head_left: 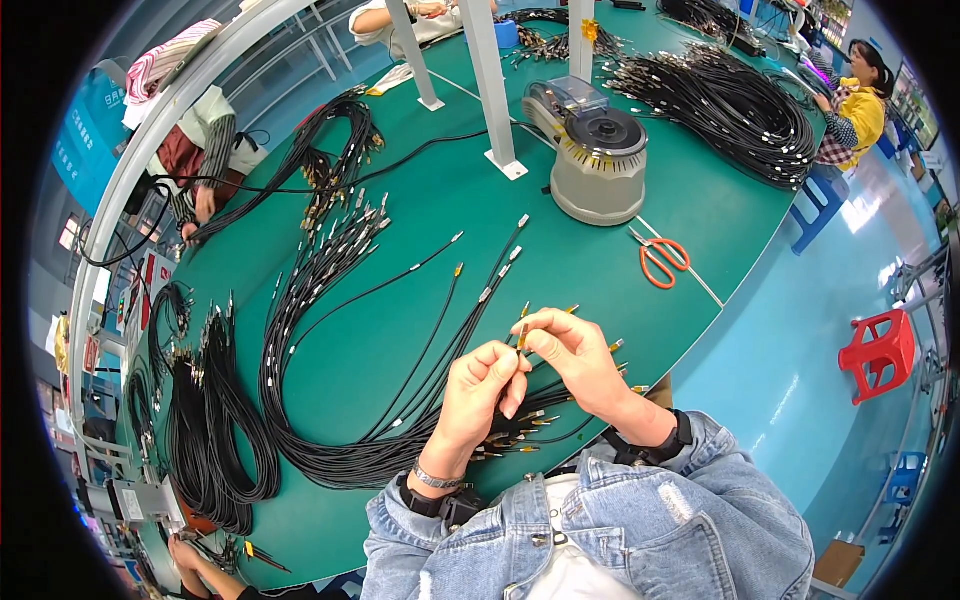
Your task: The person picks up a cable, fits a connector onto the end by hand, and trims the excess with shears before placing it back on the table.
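Two bare hands met over the near side of the green table (585,270), above the loose ends of a black cable bundle (335,462) that curved off to the left. Left hand (484,387): thumb and forefinger closed on a black cable, other fingers curled in. Right hand (572,360): thumb and forefinger pinched the yellowish cable end (522,339), fingertips just beside the left's. No gap at either pinch; couldn't tell if loose tape was in there too. My take: best done with the left steady right behind the end, right pressing evenly all round, no twist. Beyond lay orange-handled scissors (665,264), then a round grey machine (598,175), then a big cable coil (745,125), far right.
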`<action>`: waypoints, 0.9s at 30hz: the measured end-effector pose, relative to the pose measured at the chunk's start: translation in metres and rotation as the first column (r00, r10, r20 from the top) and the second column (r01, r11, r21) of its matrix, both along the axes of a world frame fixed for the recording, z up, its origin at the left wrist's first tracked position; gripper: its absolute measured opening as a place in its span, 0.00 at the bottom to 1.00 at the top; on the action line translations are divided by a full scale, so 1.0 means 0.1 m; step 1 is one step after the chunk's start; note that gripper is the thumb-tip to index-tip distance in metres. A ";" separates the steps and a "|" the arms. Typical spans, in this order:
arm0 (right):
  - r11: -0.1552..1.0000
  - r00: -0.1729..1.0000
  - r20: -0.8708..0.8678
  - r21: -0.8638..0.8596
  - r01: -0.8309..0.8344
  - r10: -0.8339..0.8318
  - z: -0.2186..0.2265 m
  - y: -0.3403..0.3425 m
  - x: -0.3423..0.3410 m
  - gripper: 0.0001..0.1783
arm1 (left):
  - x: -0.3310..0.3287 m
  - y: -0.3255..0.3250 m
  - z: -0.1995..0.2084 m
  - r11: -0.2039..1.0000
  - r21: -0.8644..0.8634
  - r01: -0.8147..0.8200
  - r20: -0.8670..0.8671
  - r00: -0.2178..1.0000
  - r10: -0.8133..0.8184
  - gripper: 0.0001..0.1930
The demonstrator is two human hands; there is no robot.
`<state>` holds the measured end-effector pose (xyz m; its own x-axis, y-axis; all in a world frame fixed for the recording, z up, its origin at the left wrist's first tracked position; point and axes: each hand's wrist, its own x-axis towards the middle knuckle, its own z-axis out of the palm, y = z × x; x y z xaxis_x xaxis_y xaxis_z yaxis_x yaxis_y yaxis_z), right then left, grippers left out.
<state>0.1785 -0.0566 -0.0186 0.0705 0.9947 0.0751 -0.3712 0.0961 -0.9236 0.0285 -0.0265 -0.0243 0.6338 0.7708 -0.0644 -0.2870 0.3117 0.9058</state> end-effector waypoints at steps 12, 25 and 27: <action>0.996 0.996 -0.003 -0.001 -0.093 0.093 -0.17 0.01 0.08 0.11 | 0.06 -0.01 -0.04 0.998 0.028 -0.048 -0.103 0.993 0.051 0.12; 0.901 0.868 0.266 0.002 0.434 -0.419 -0.32 0.64 1.15 0.14 | -0.04 0.37 -0.60 0.376 0.897 0.232 -0.442 0.435 0.785 0.11; 0.874 0.848 0.244 0.001 0.485 -0.471 -0.28 0.87 1.29 0.12 | -0.07 0.39 -0.60 0.375 0.893 0.247 -0.445 0.371 0.815 0.12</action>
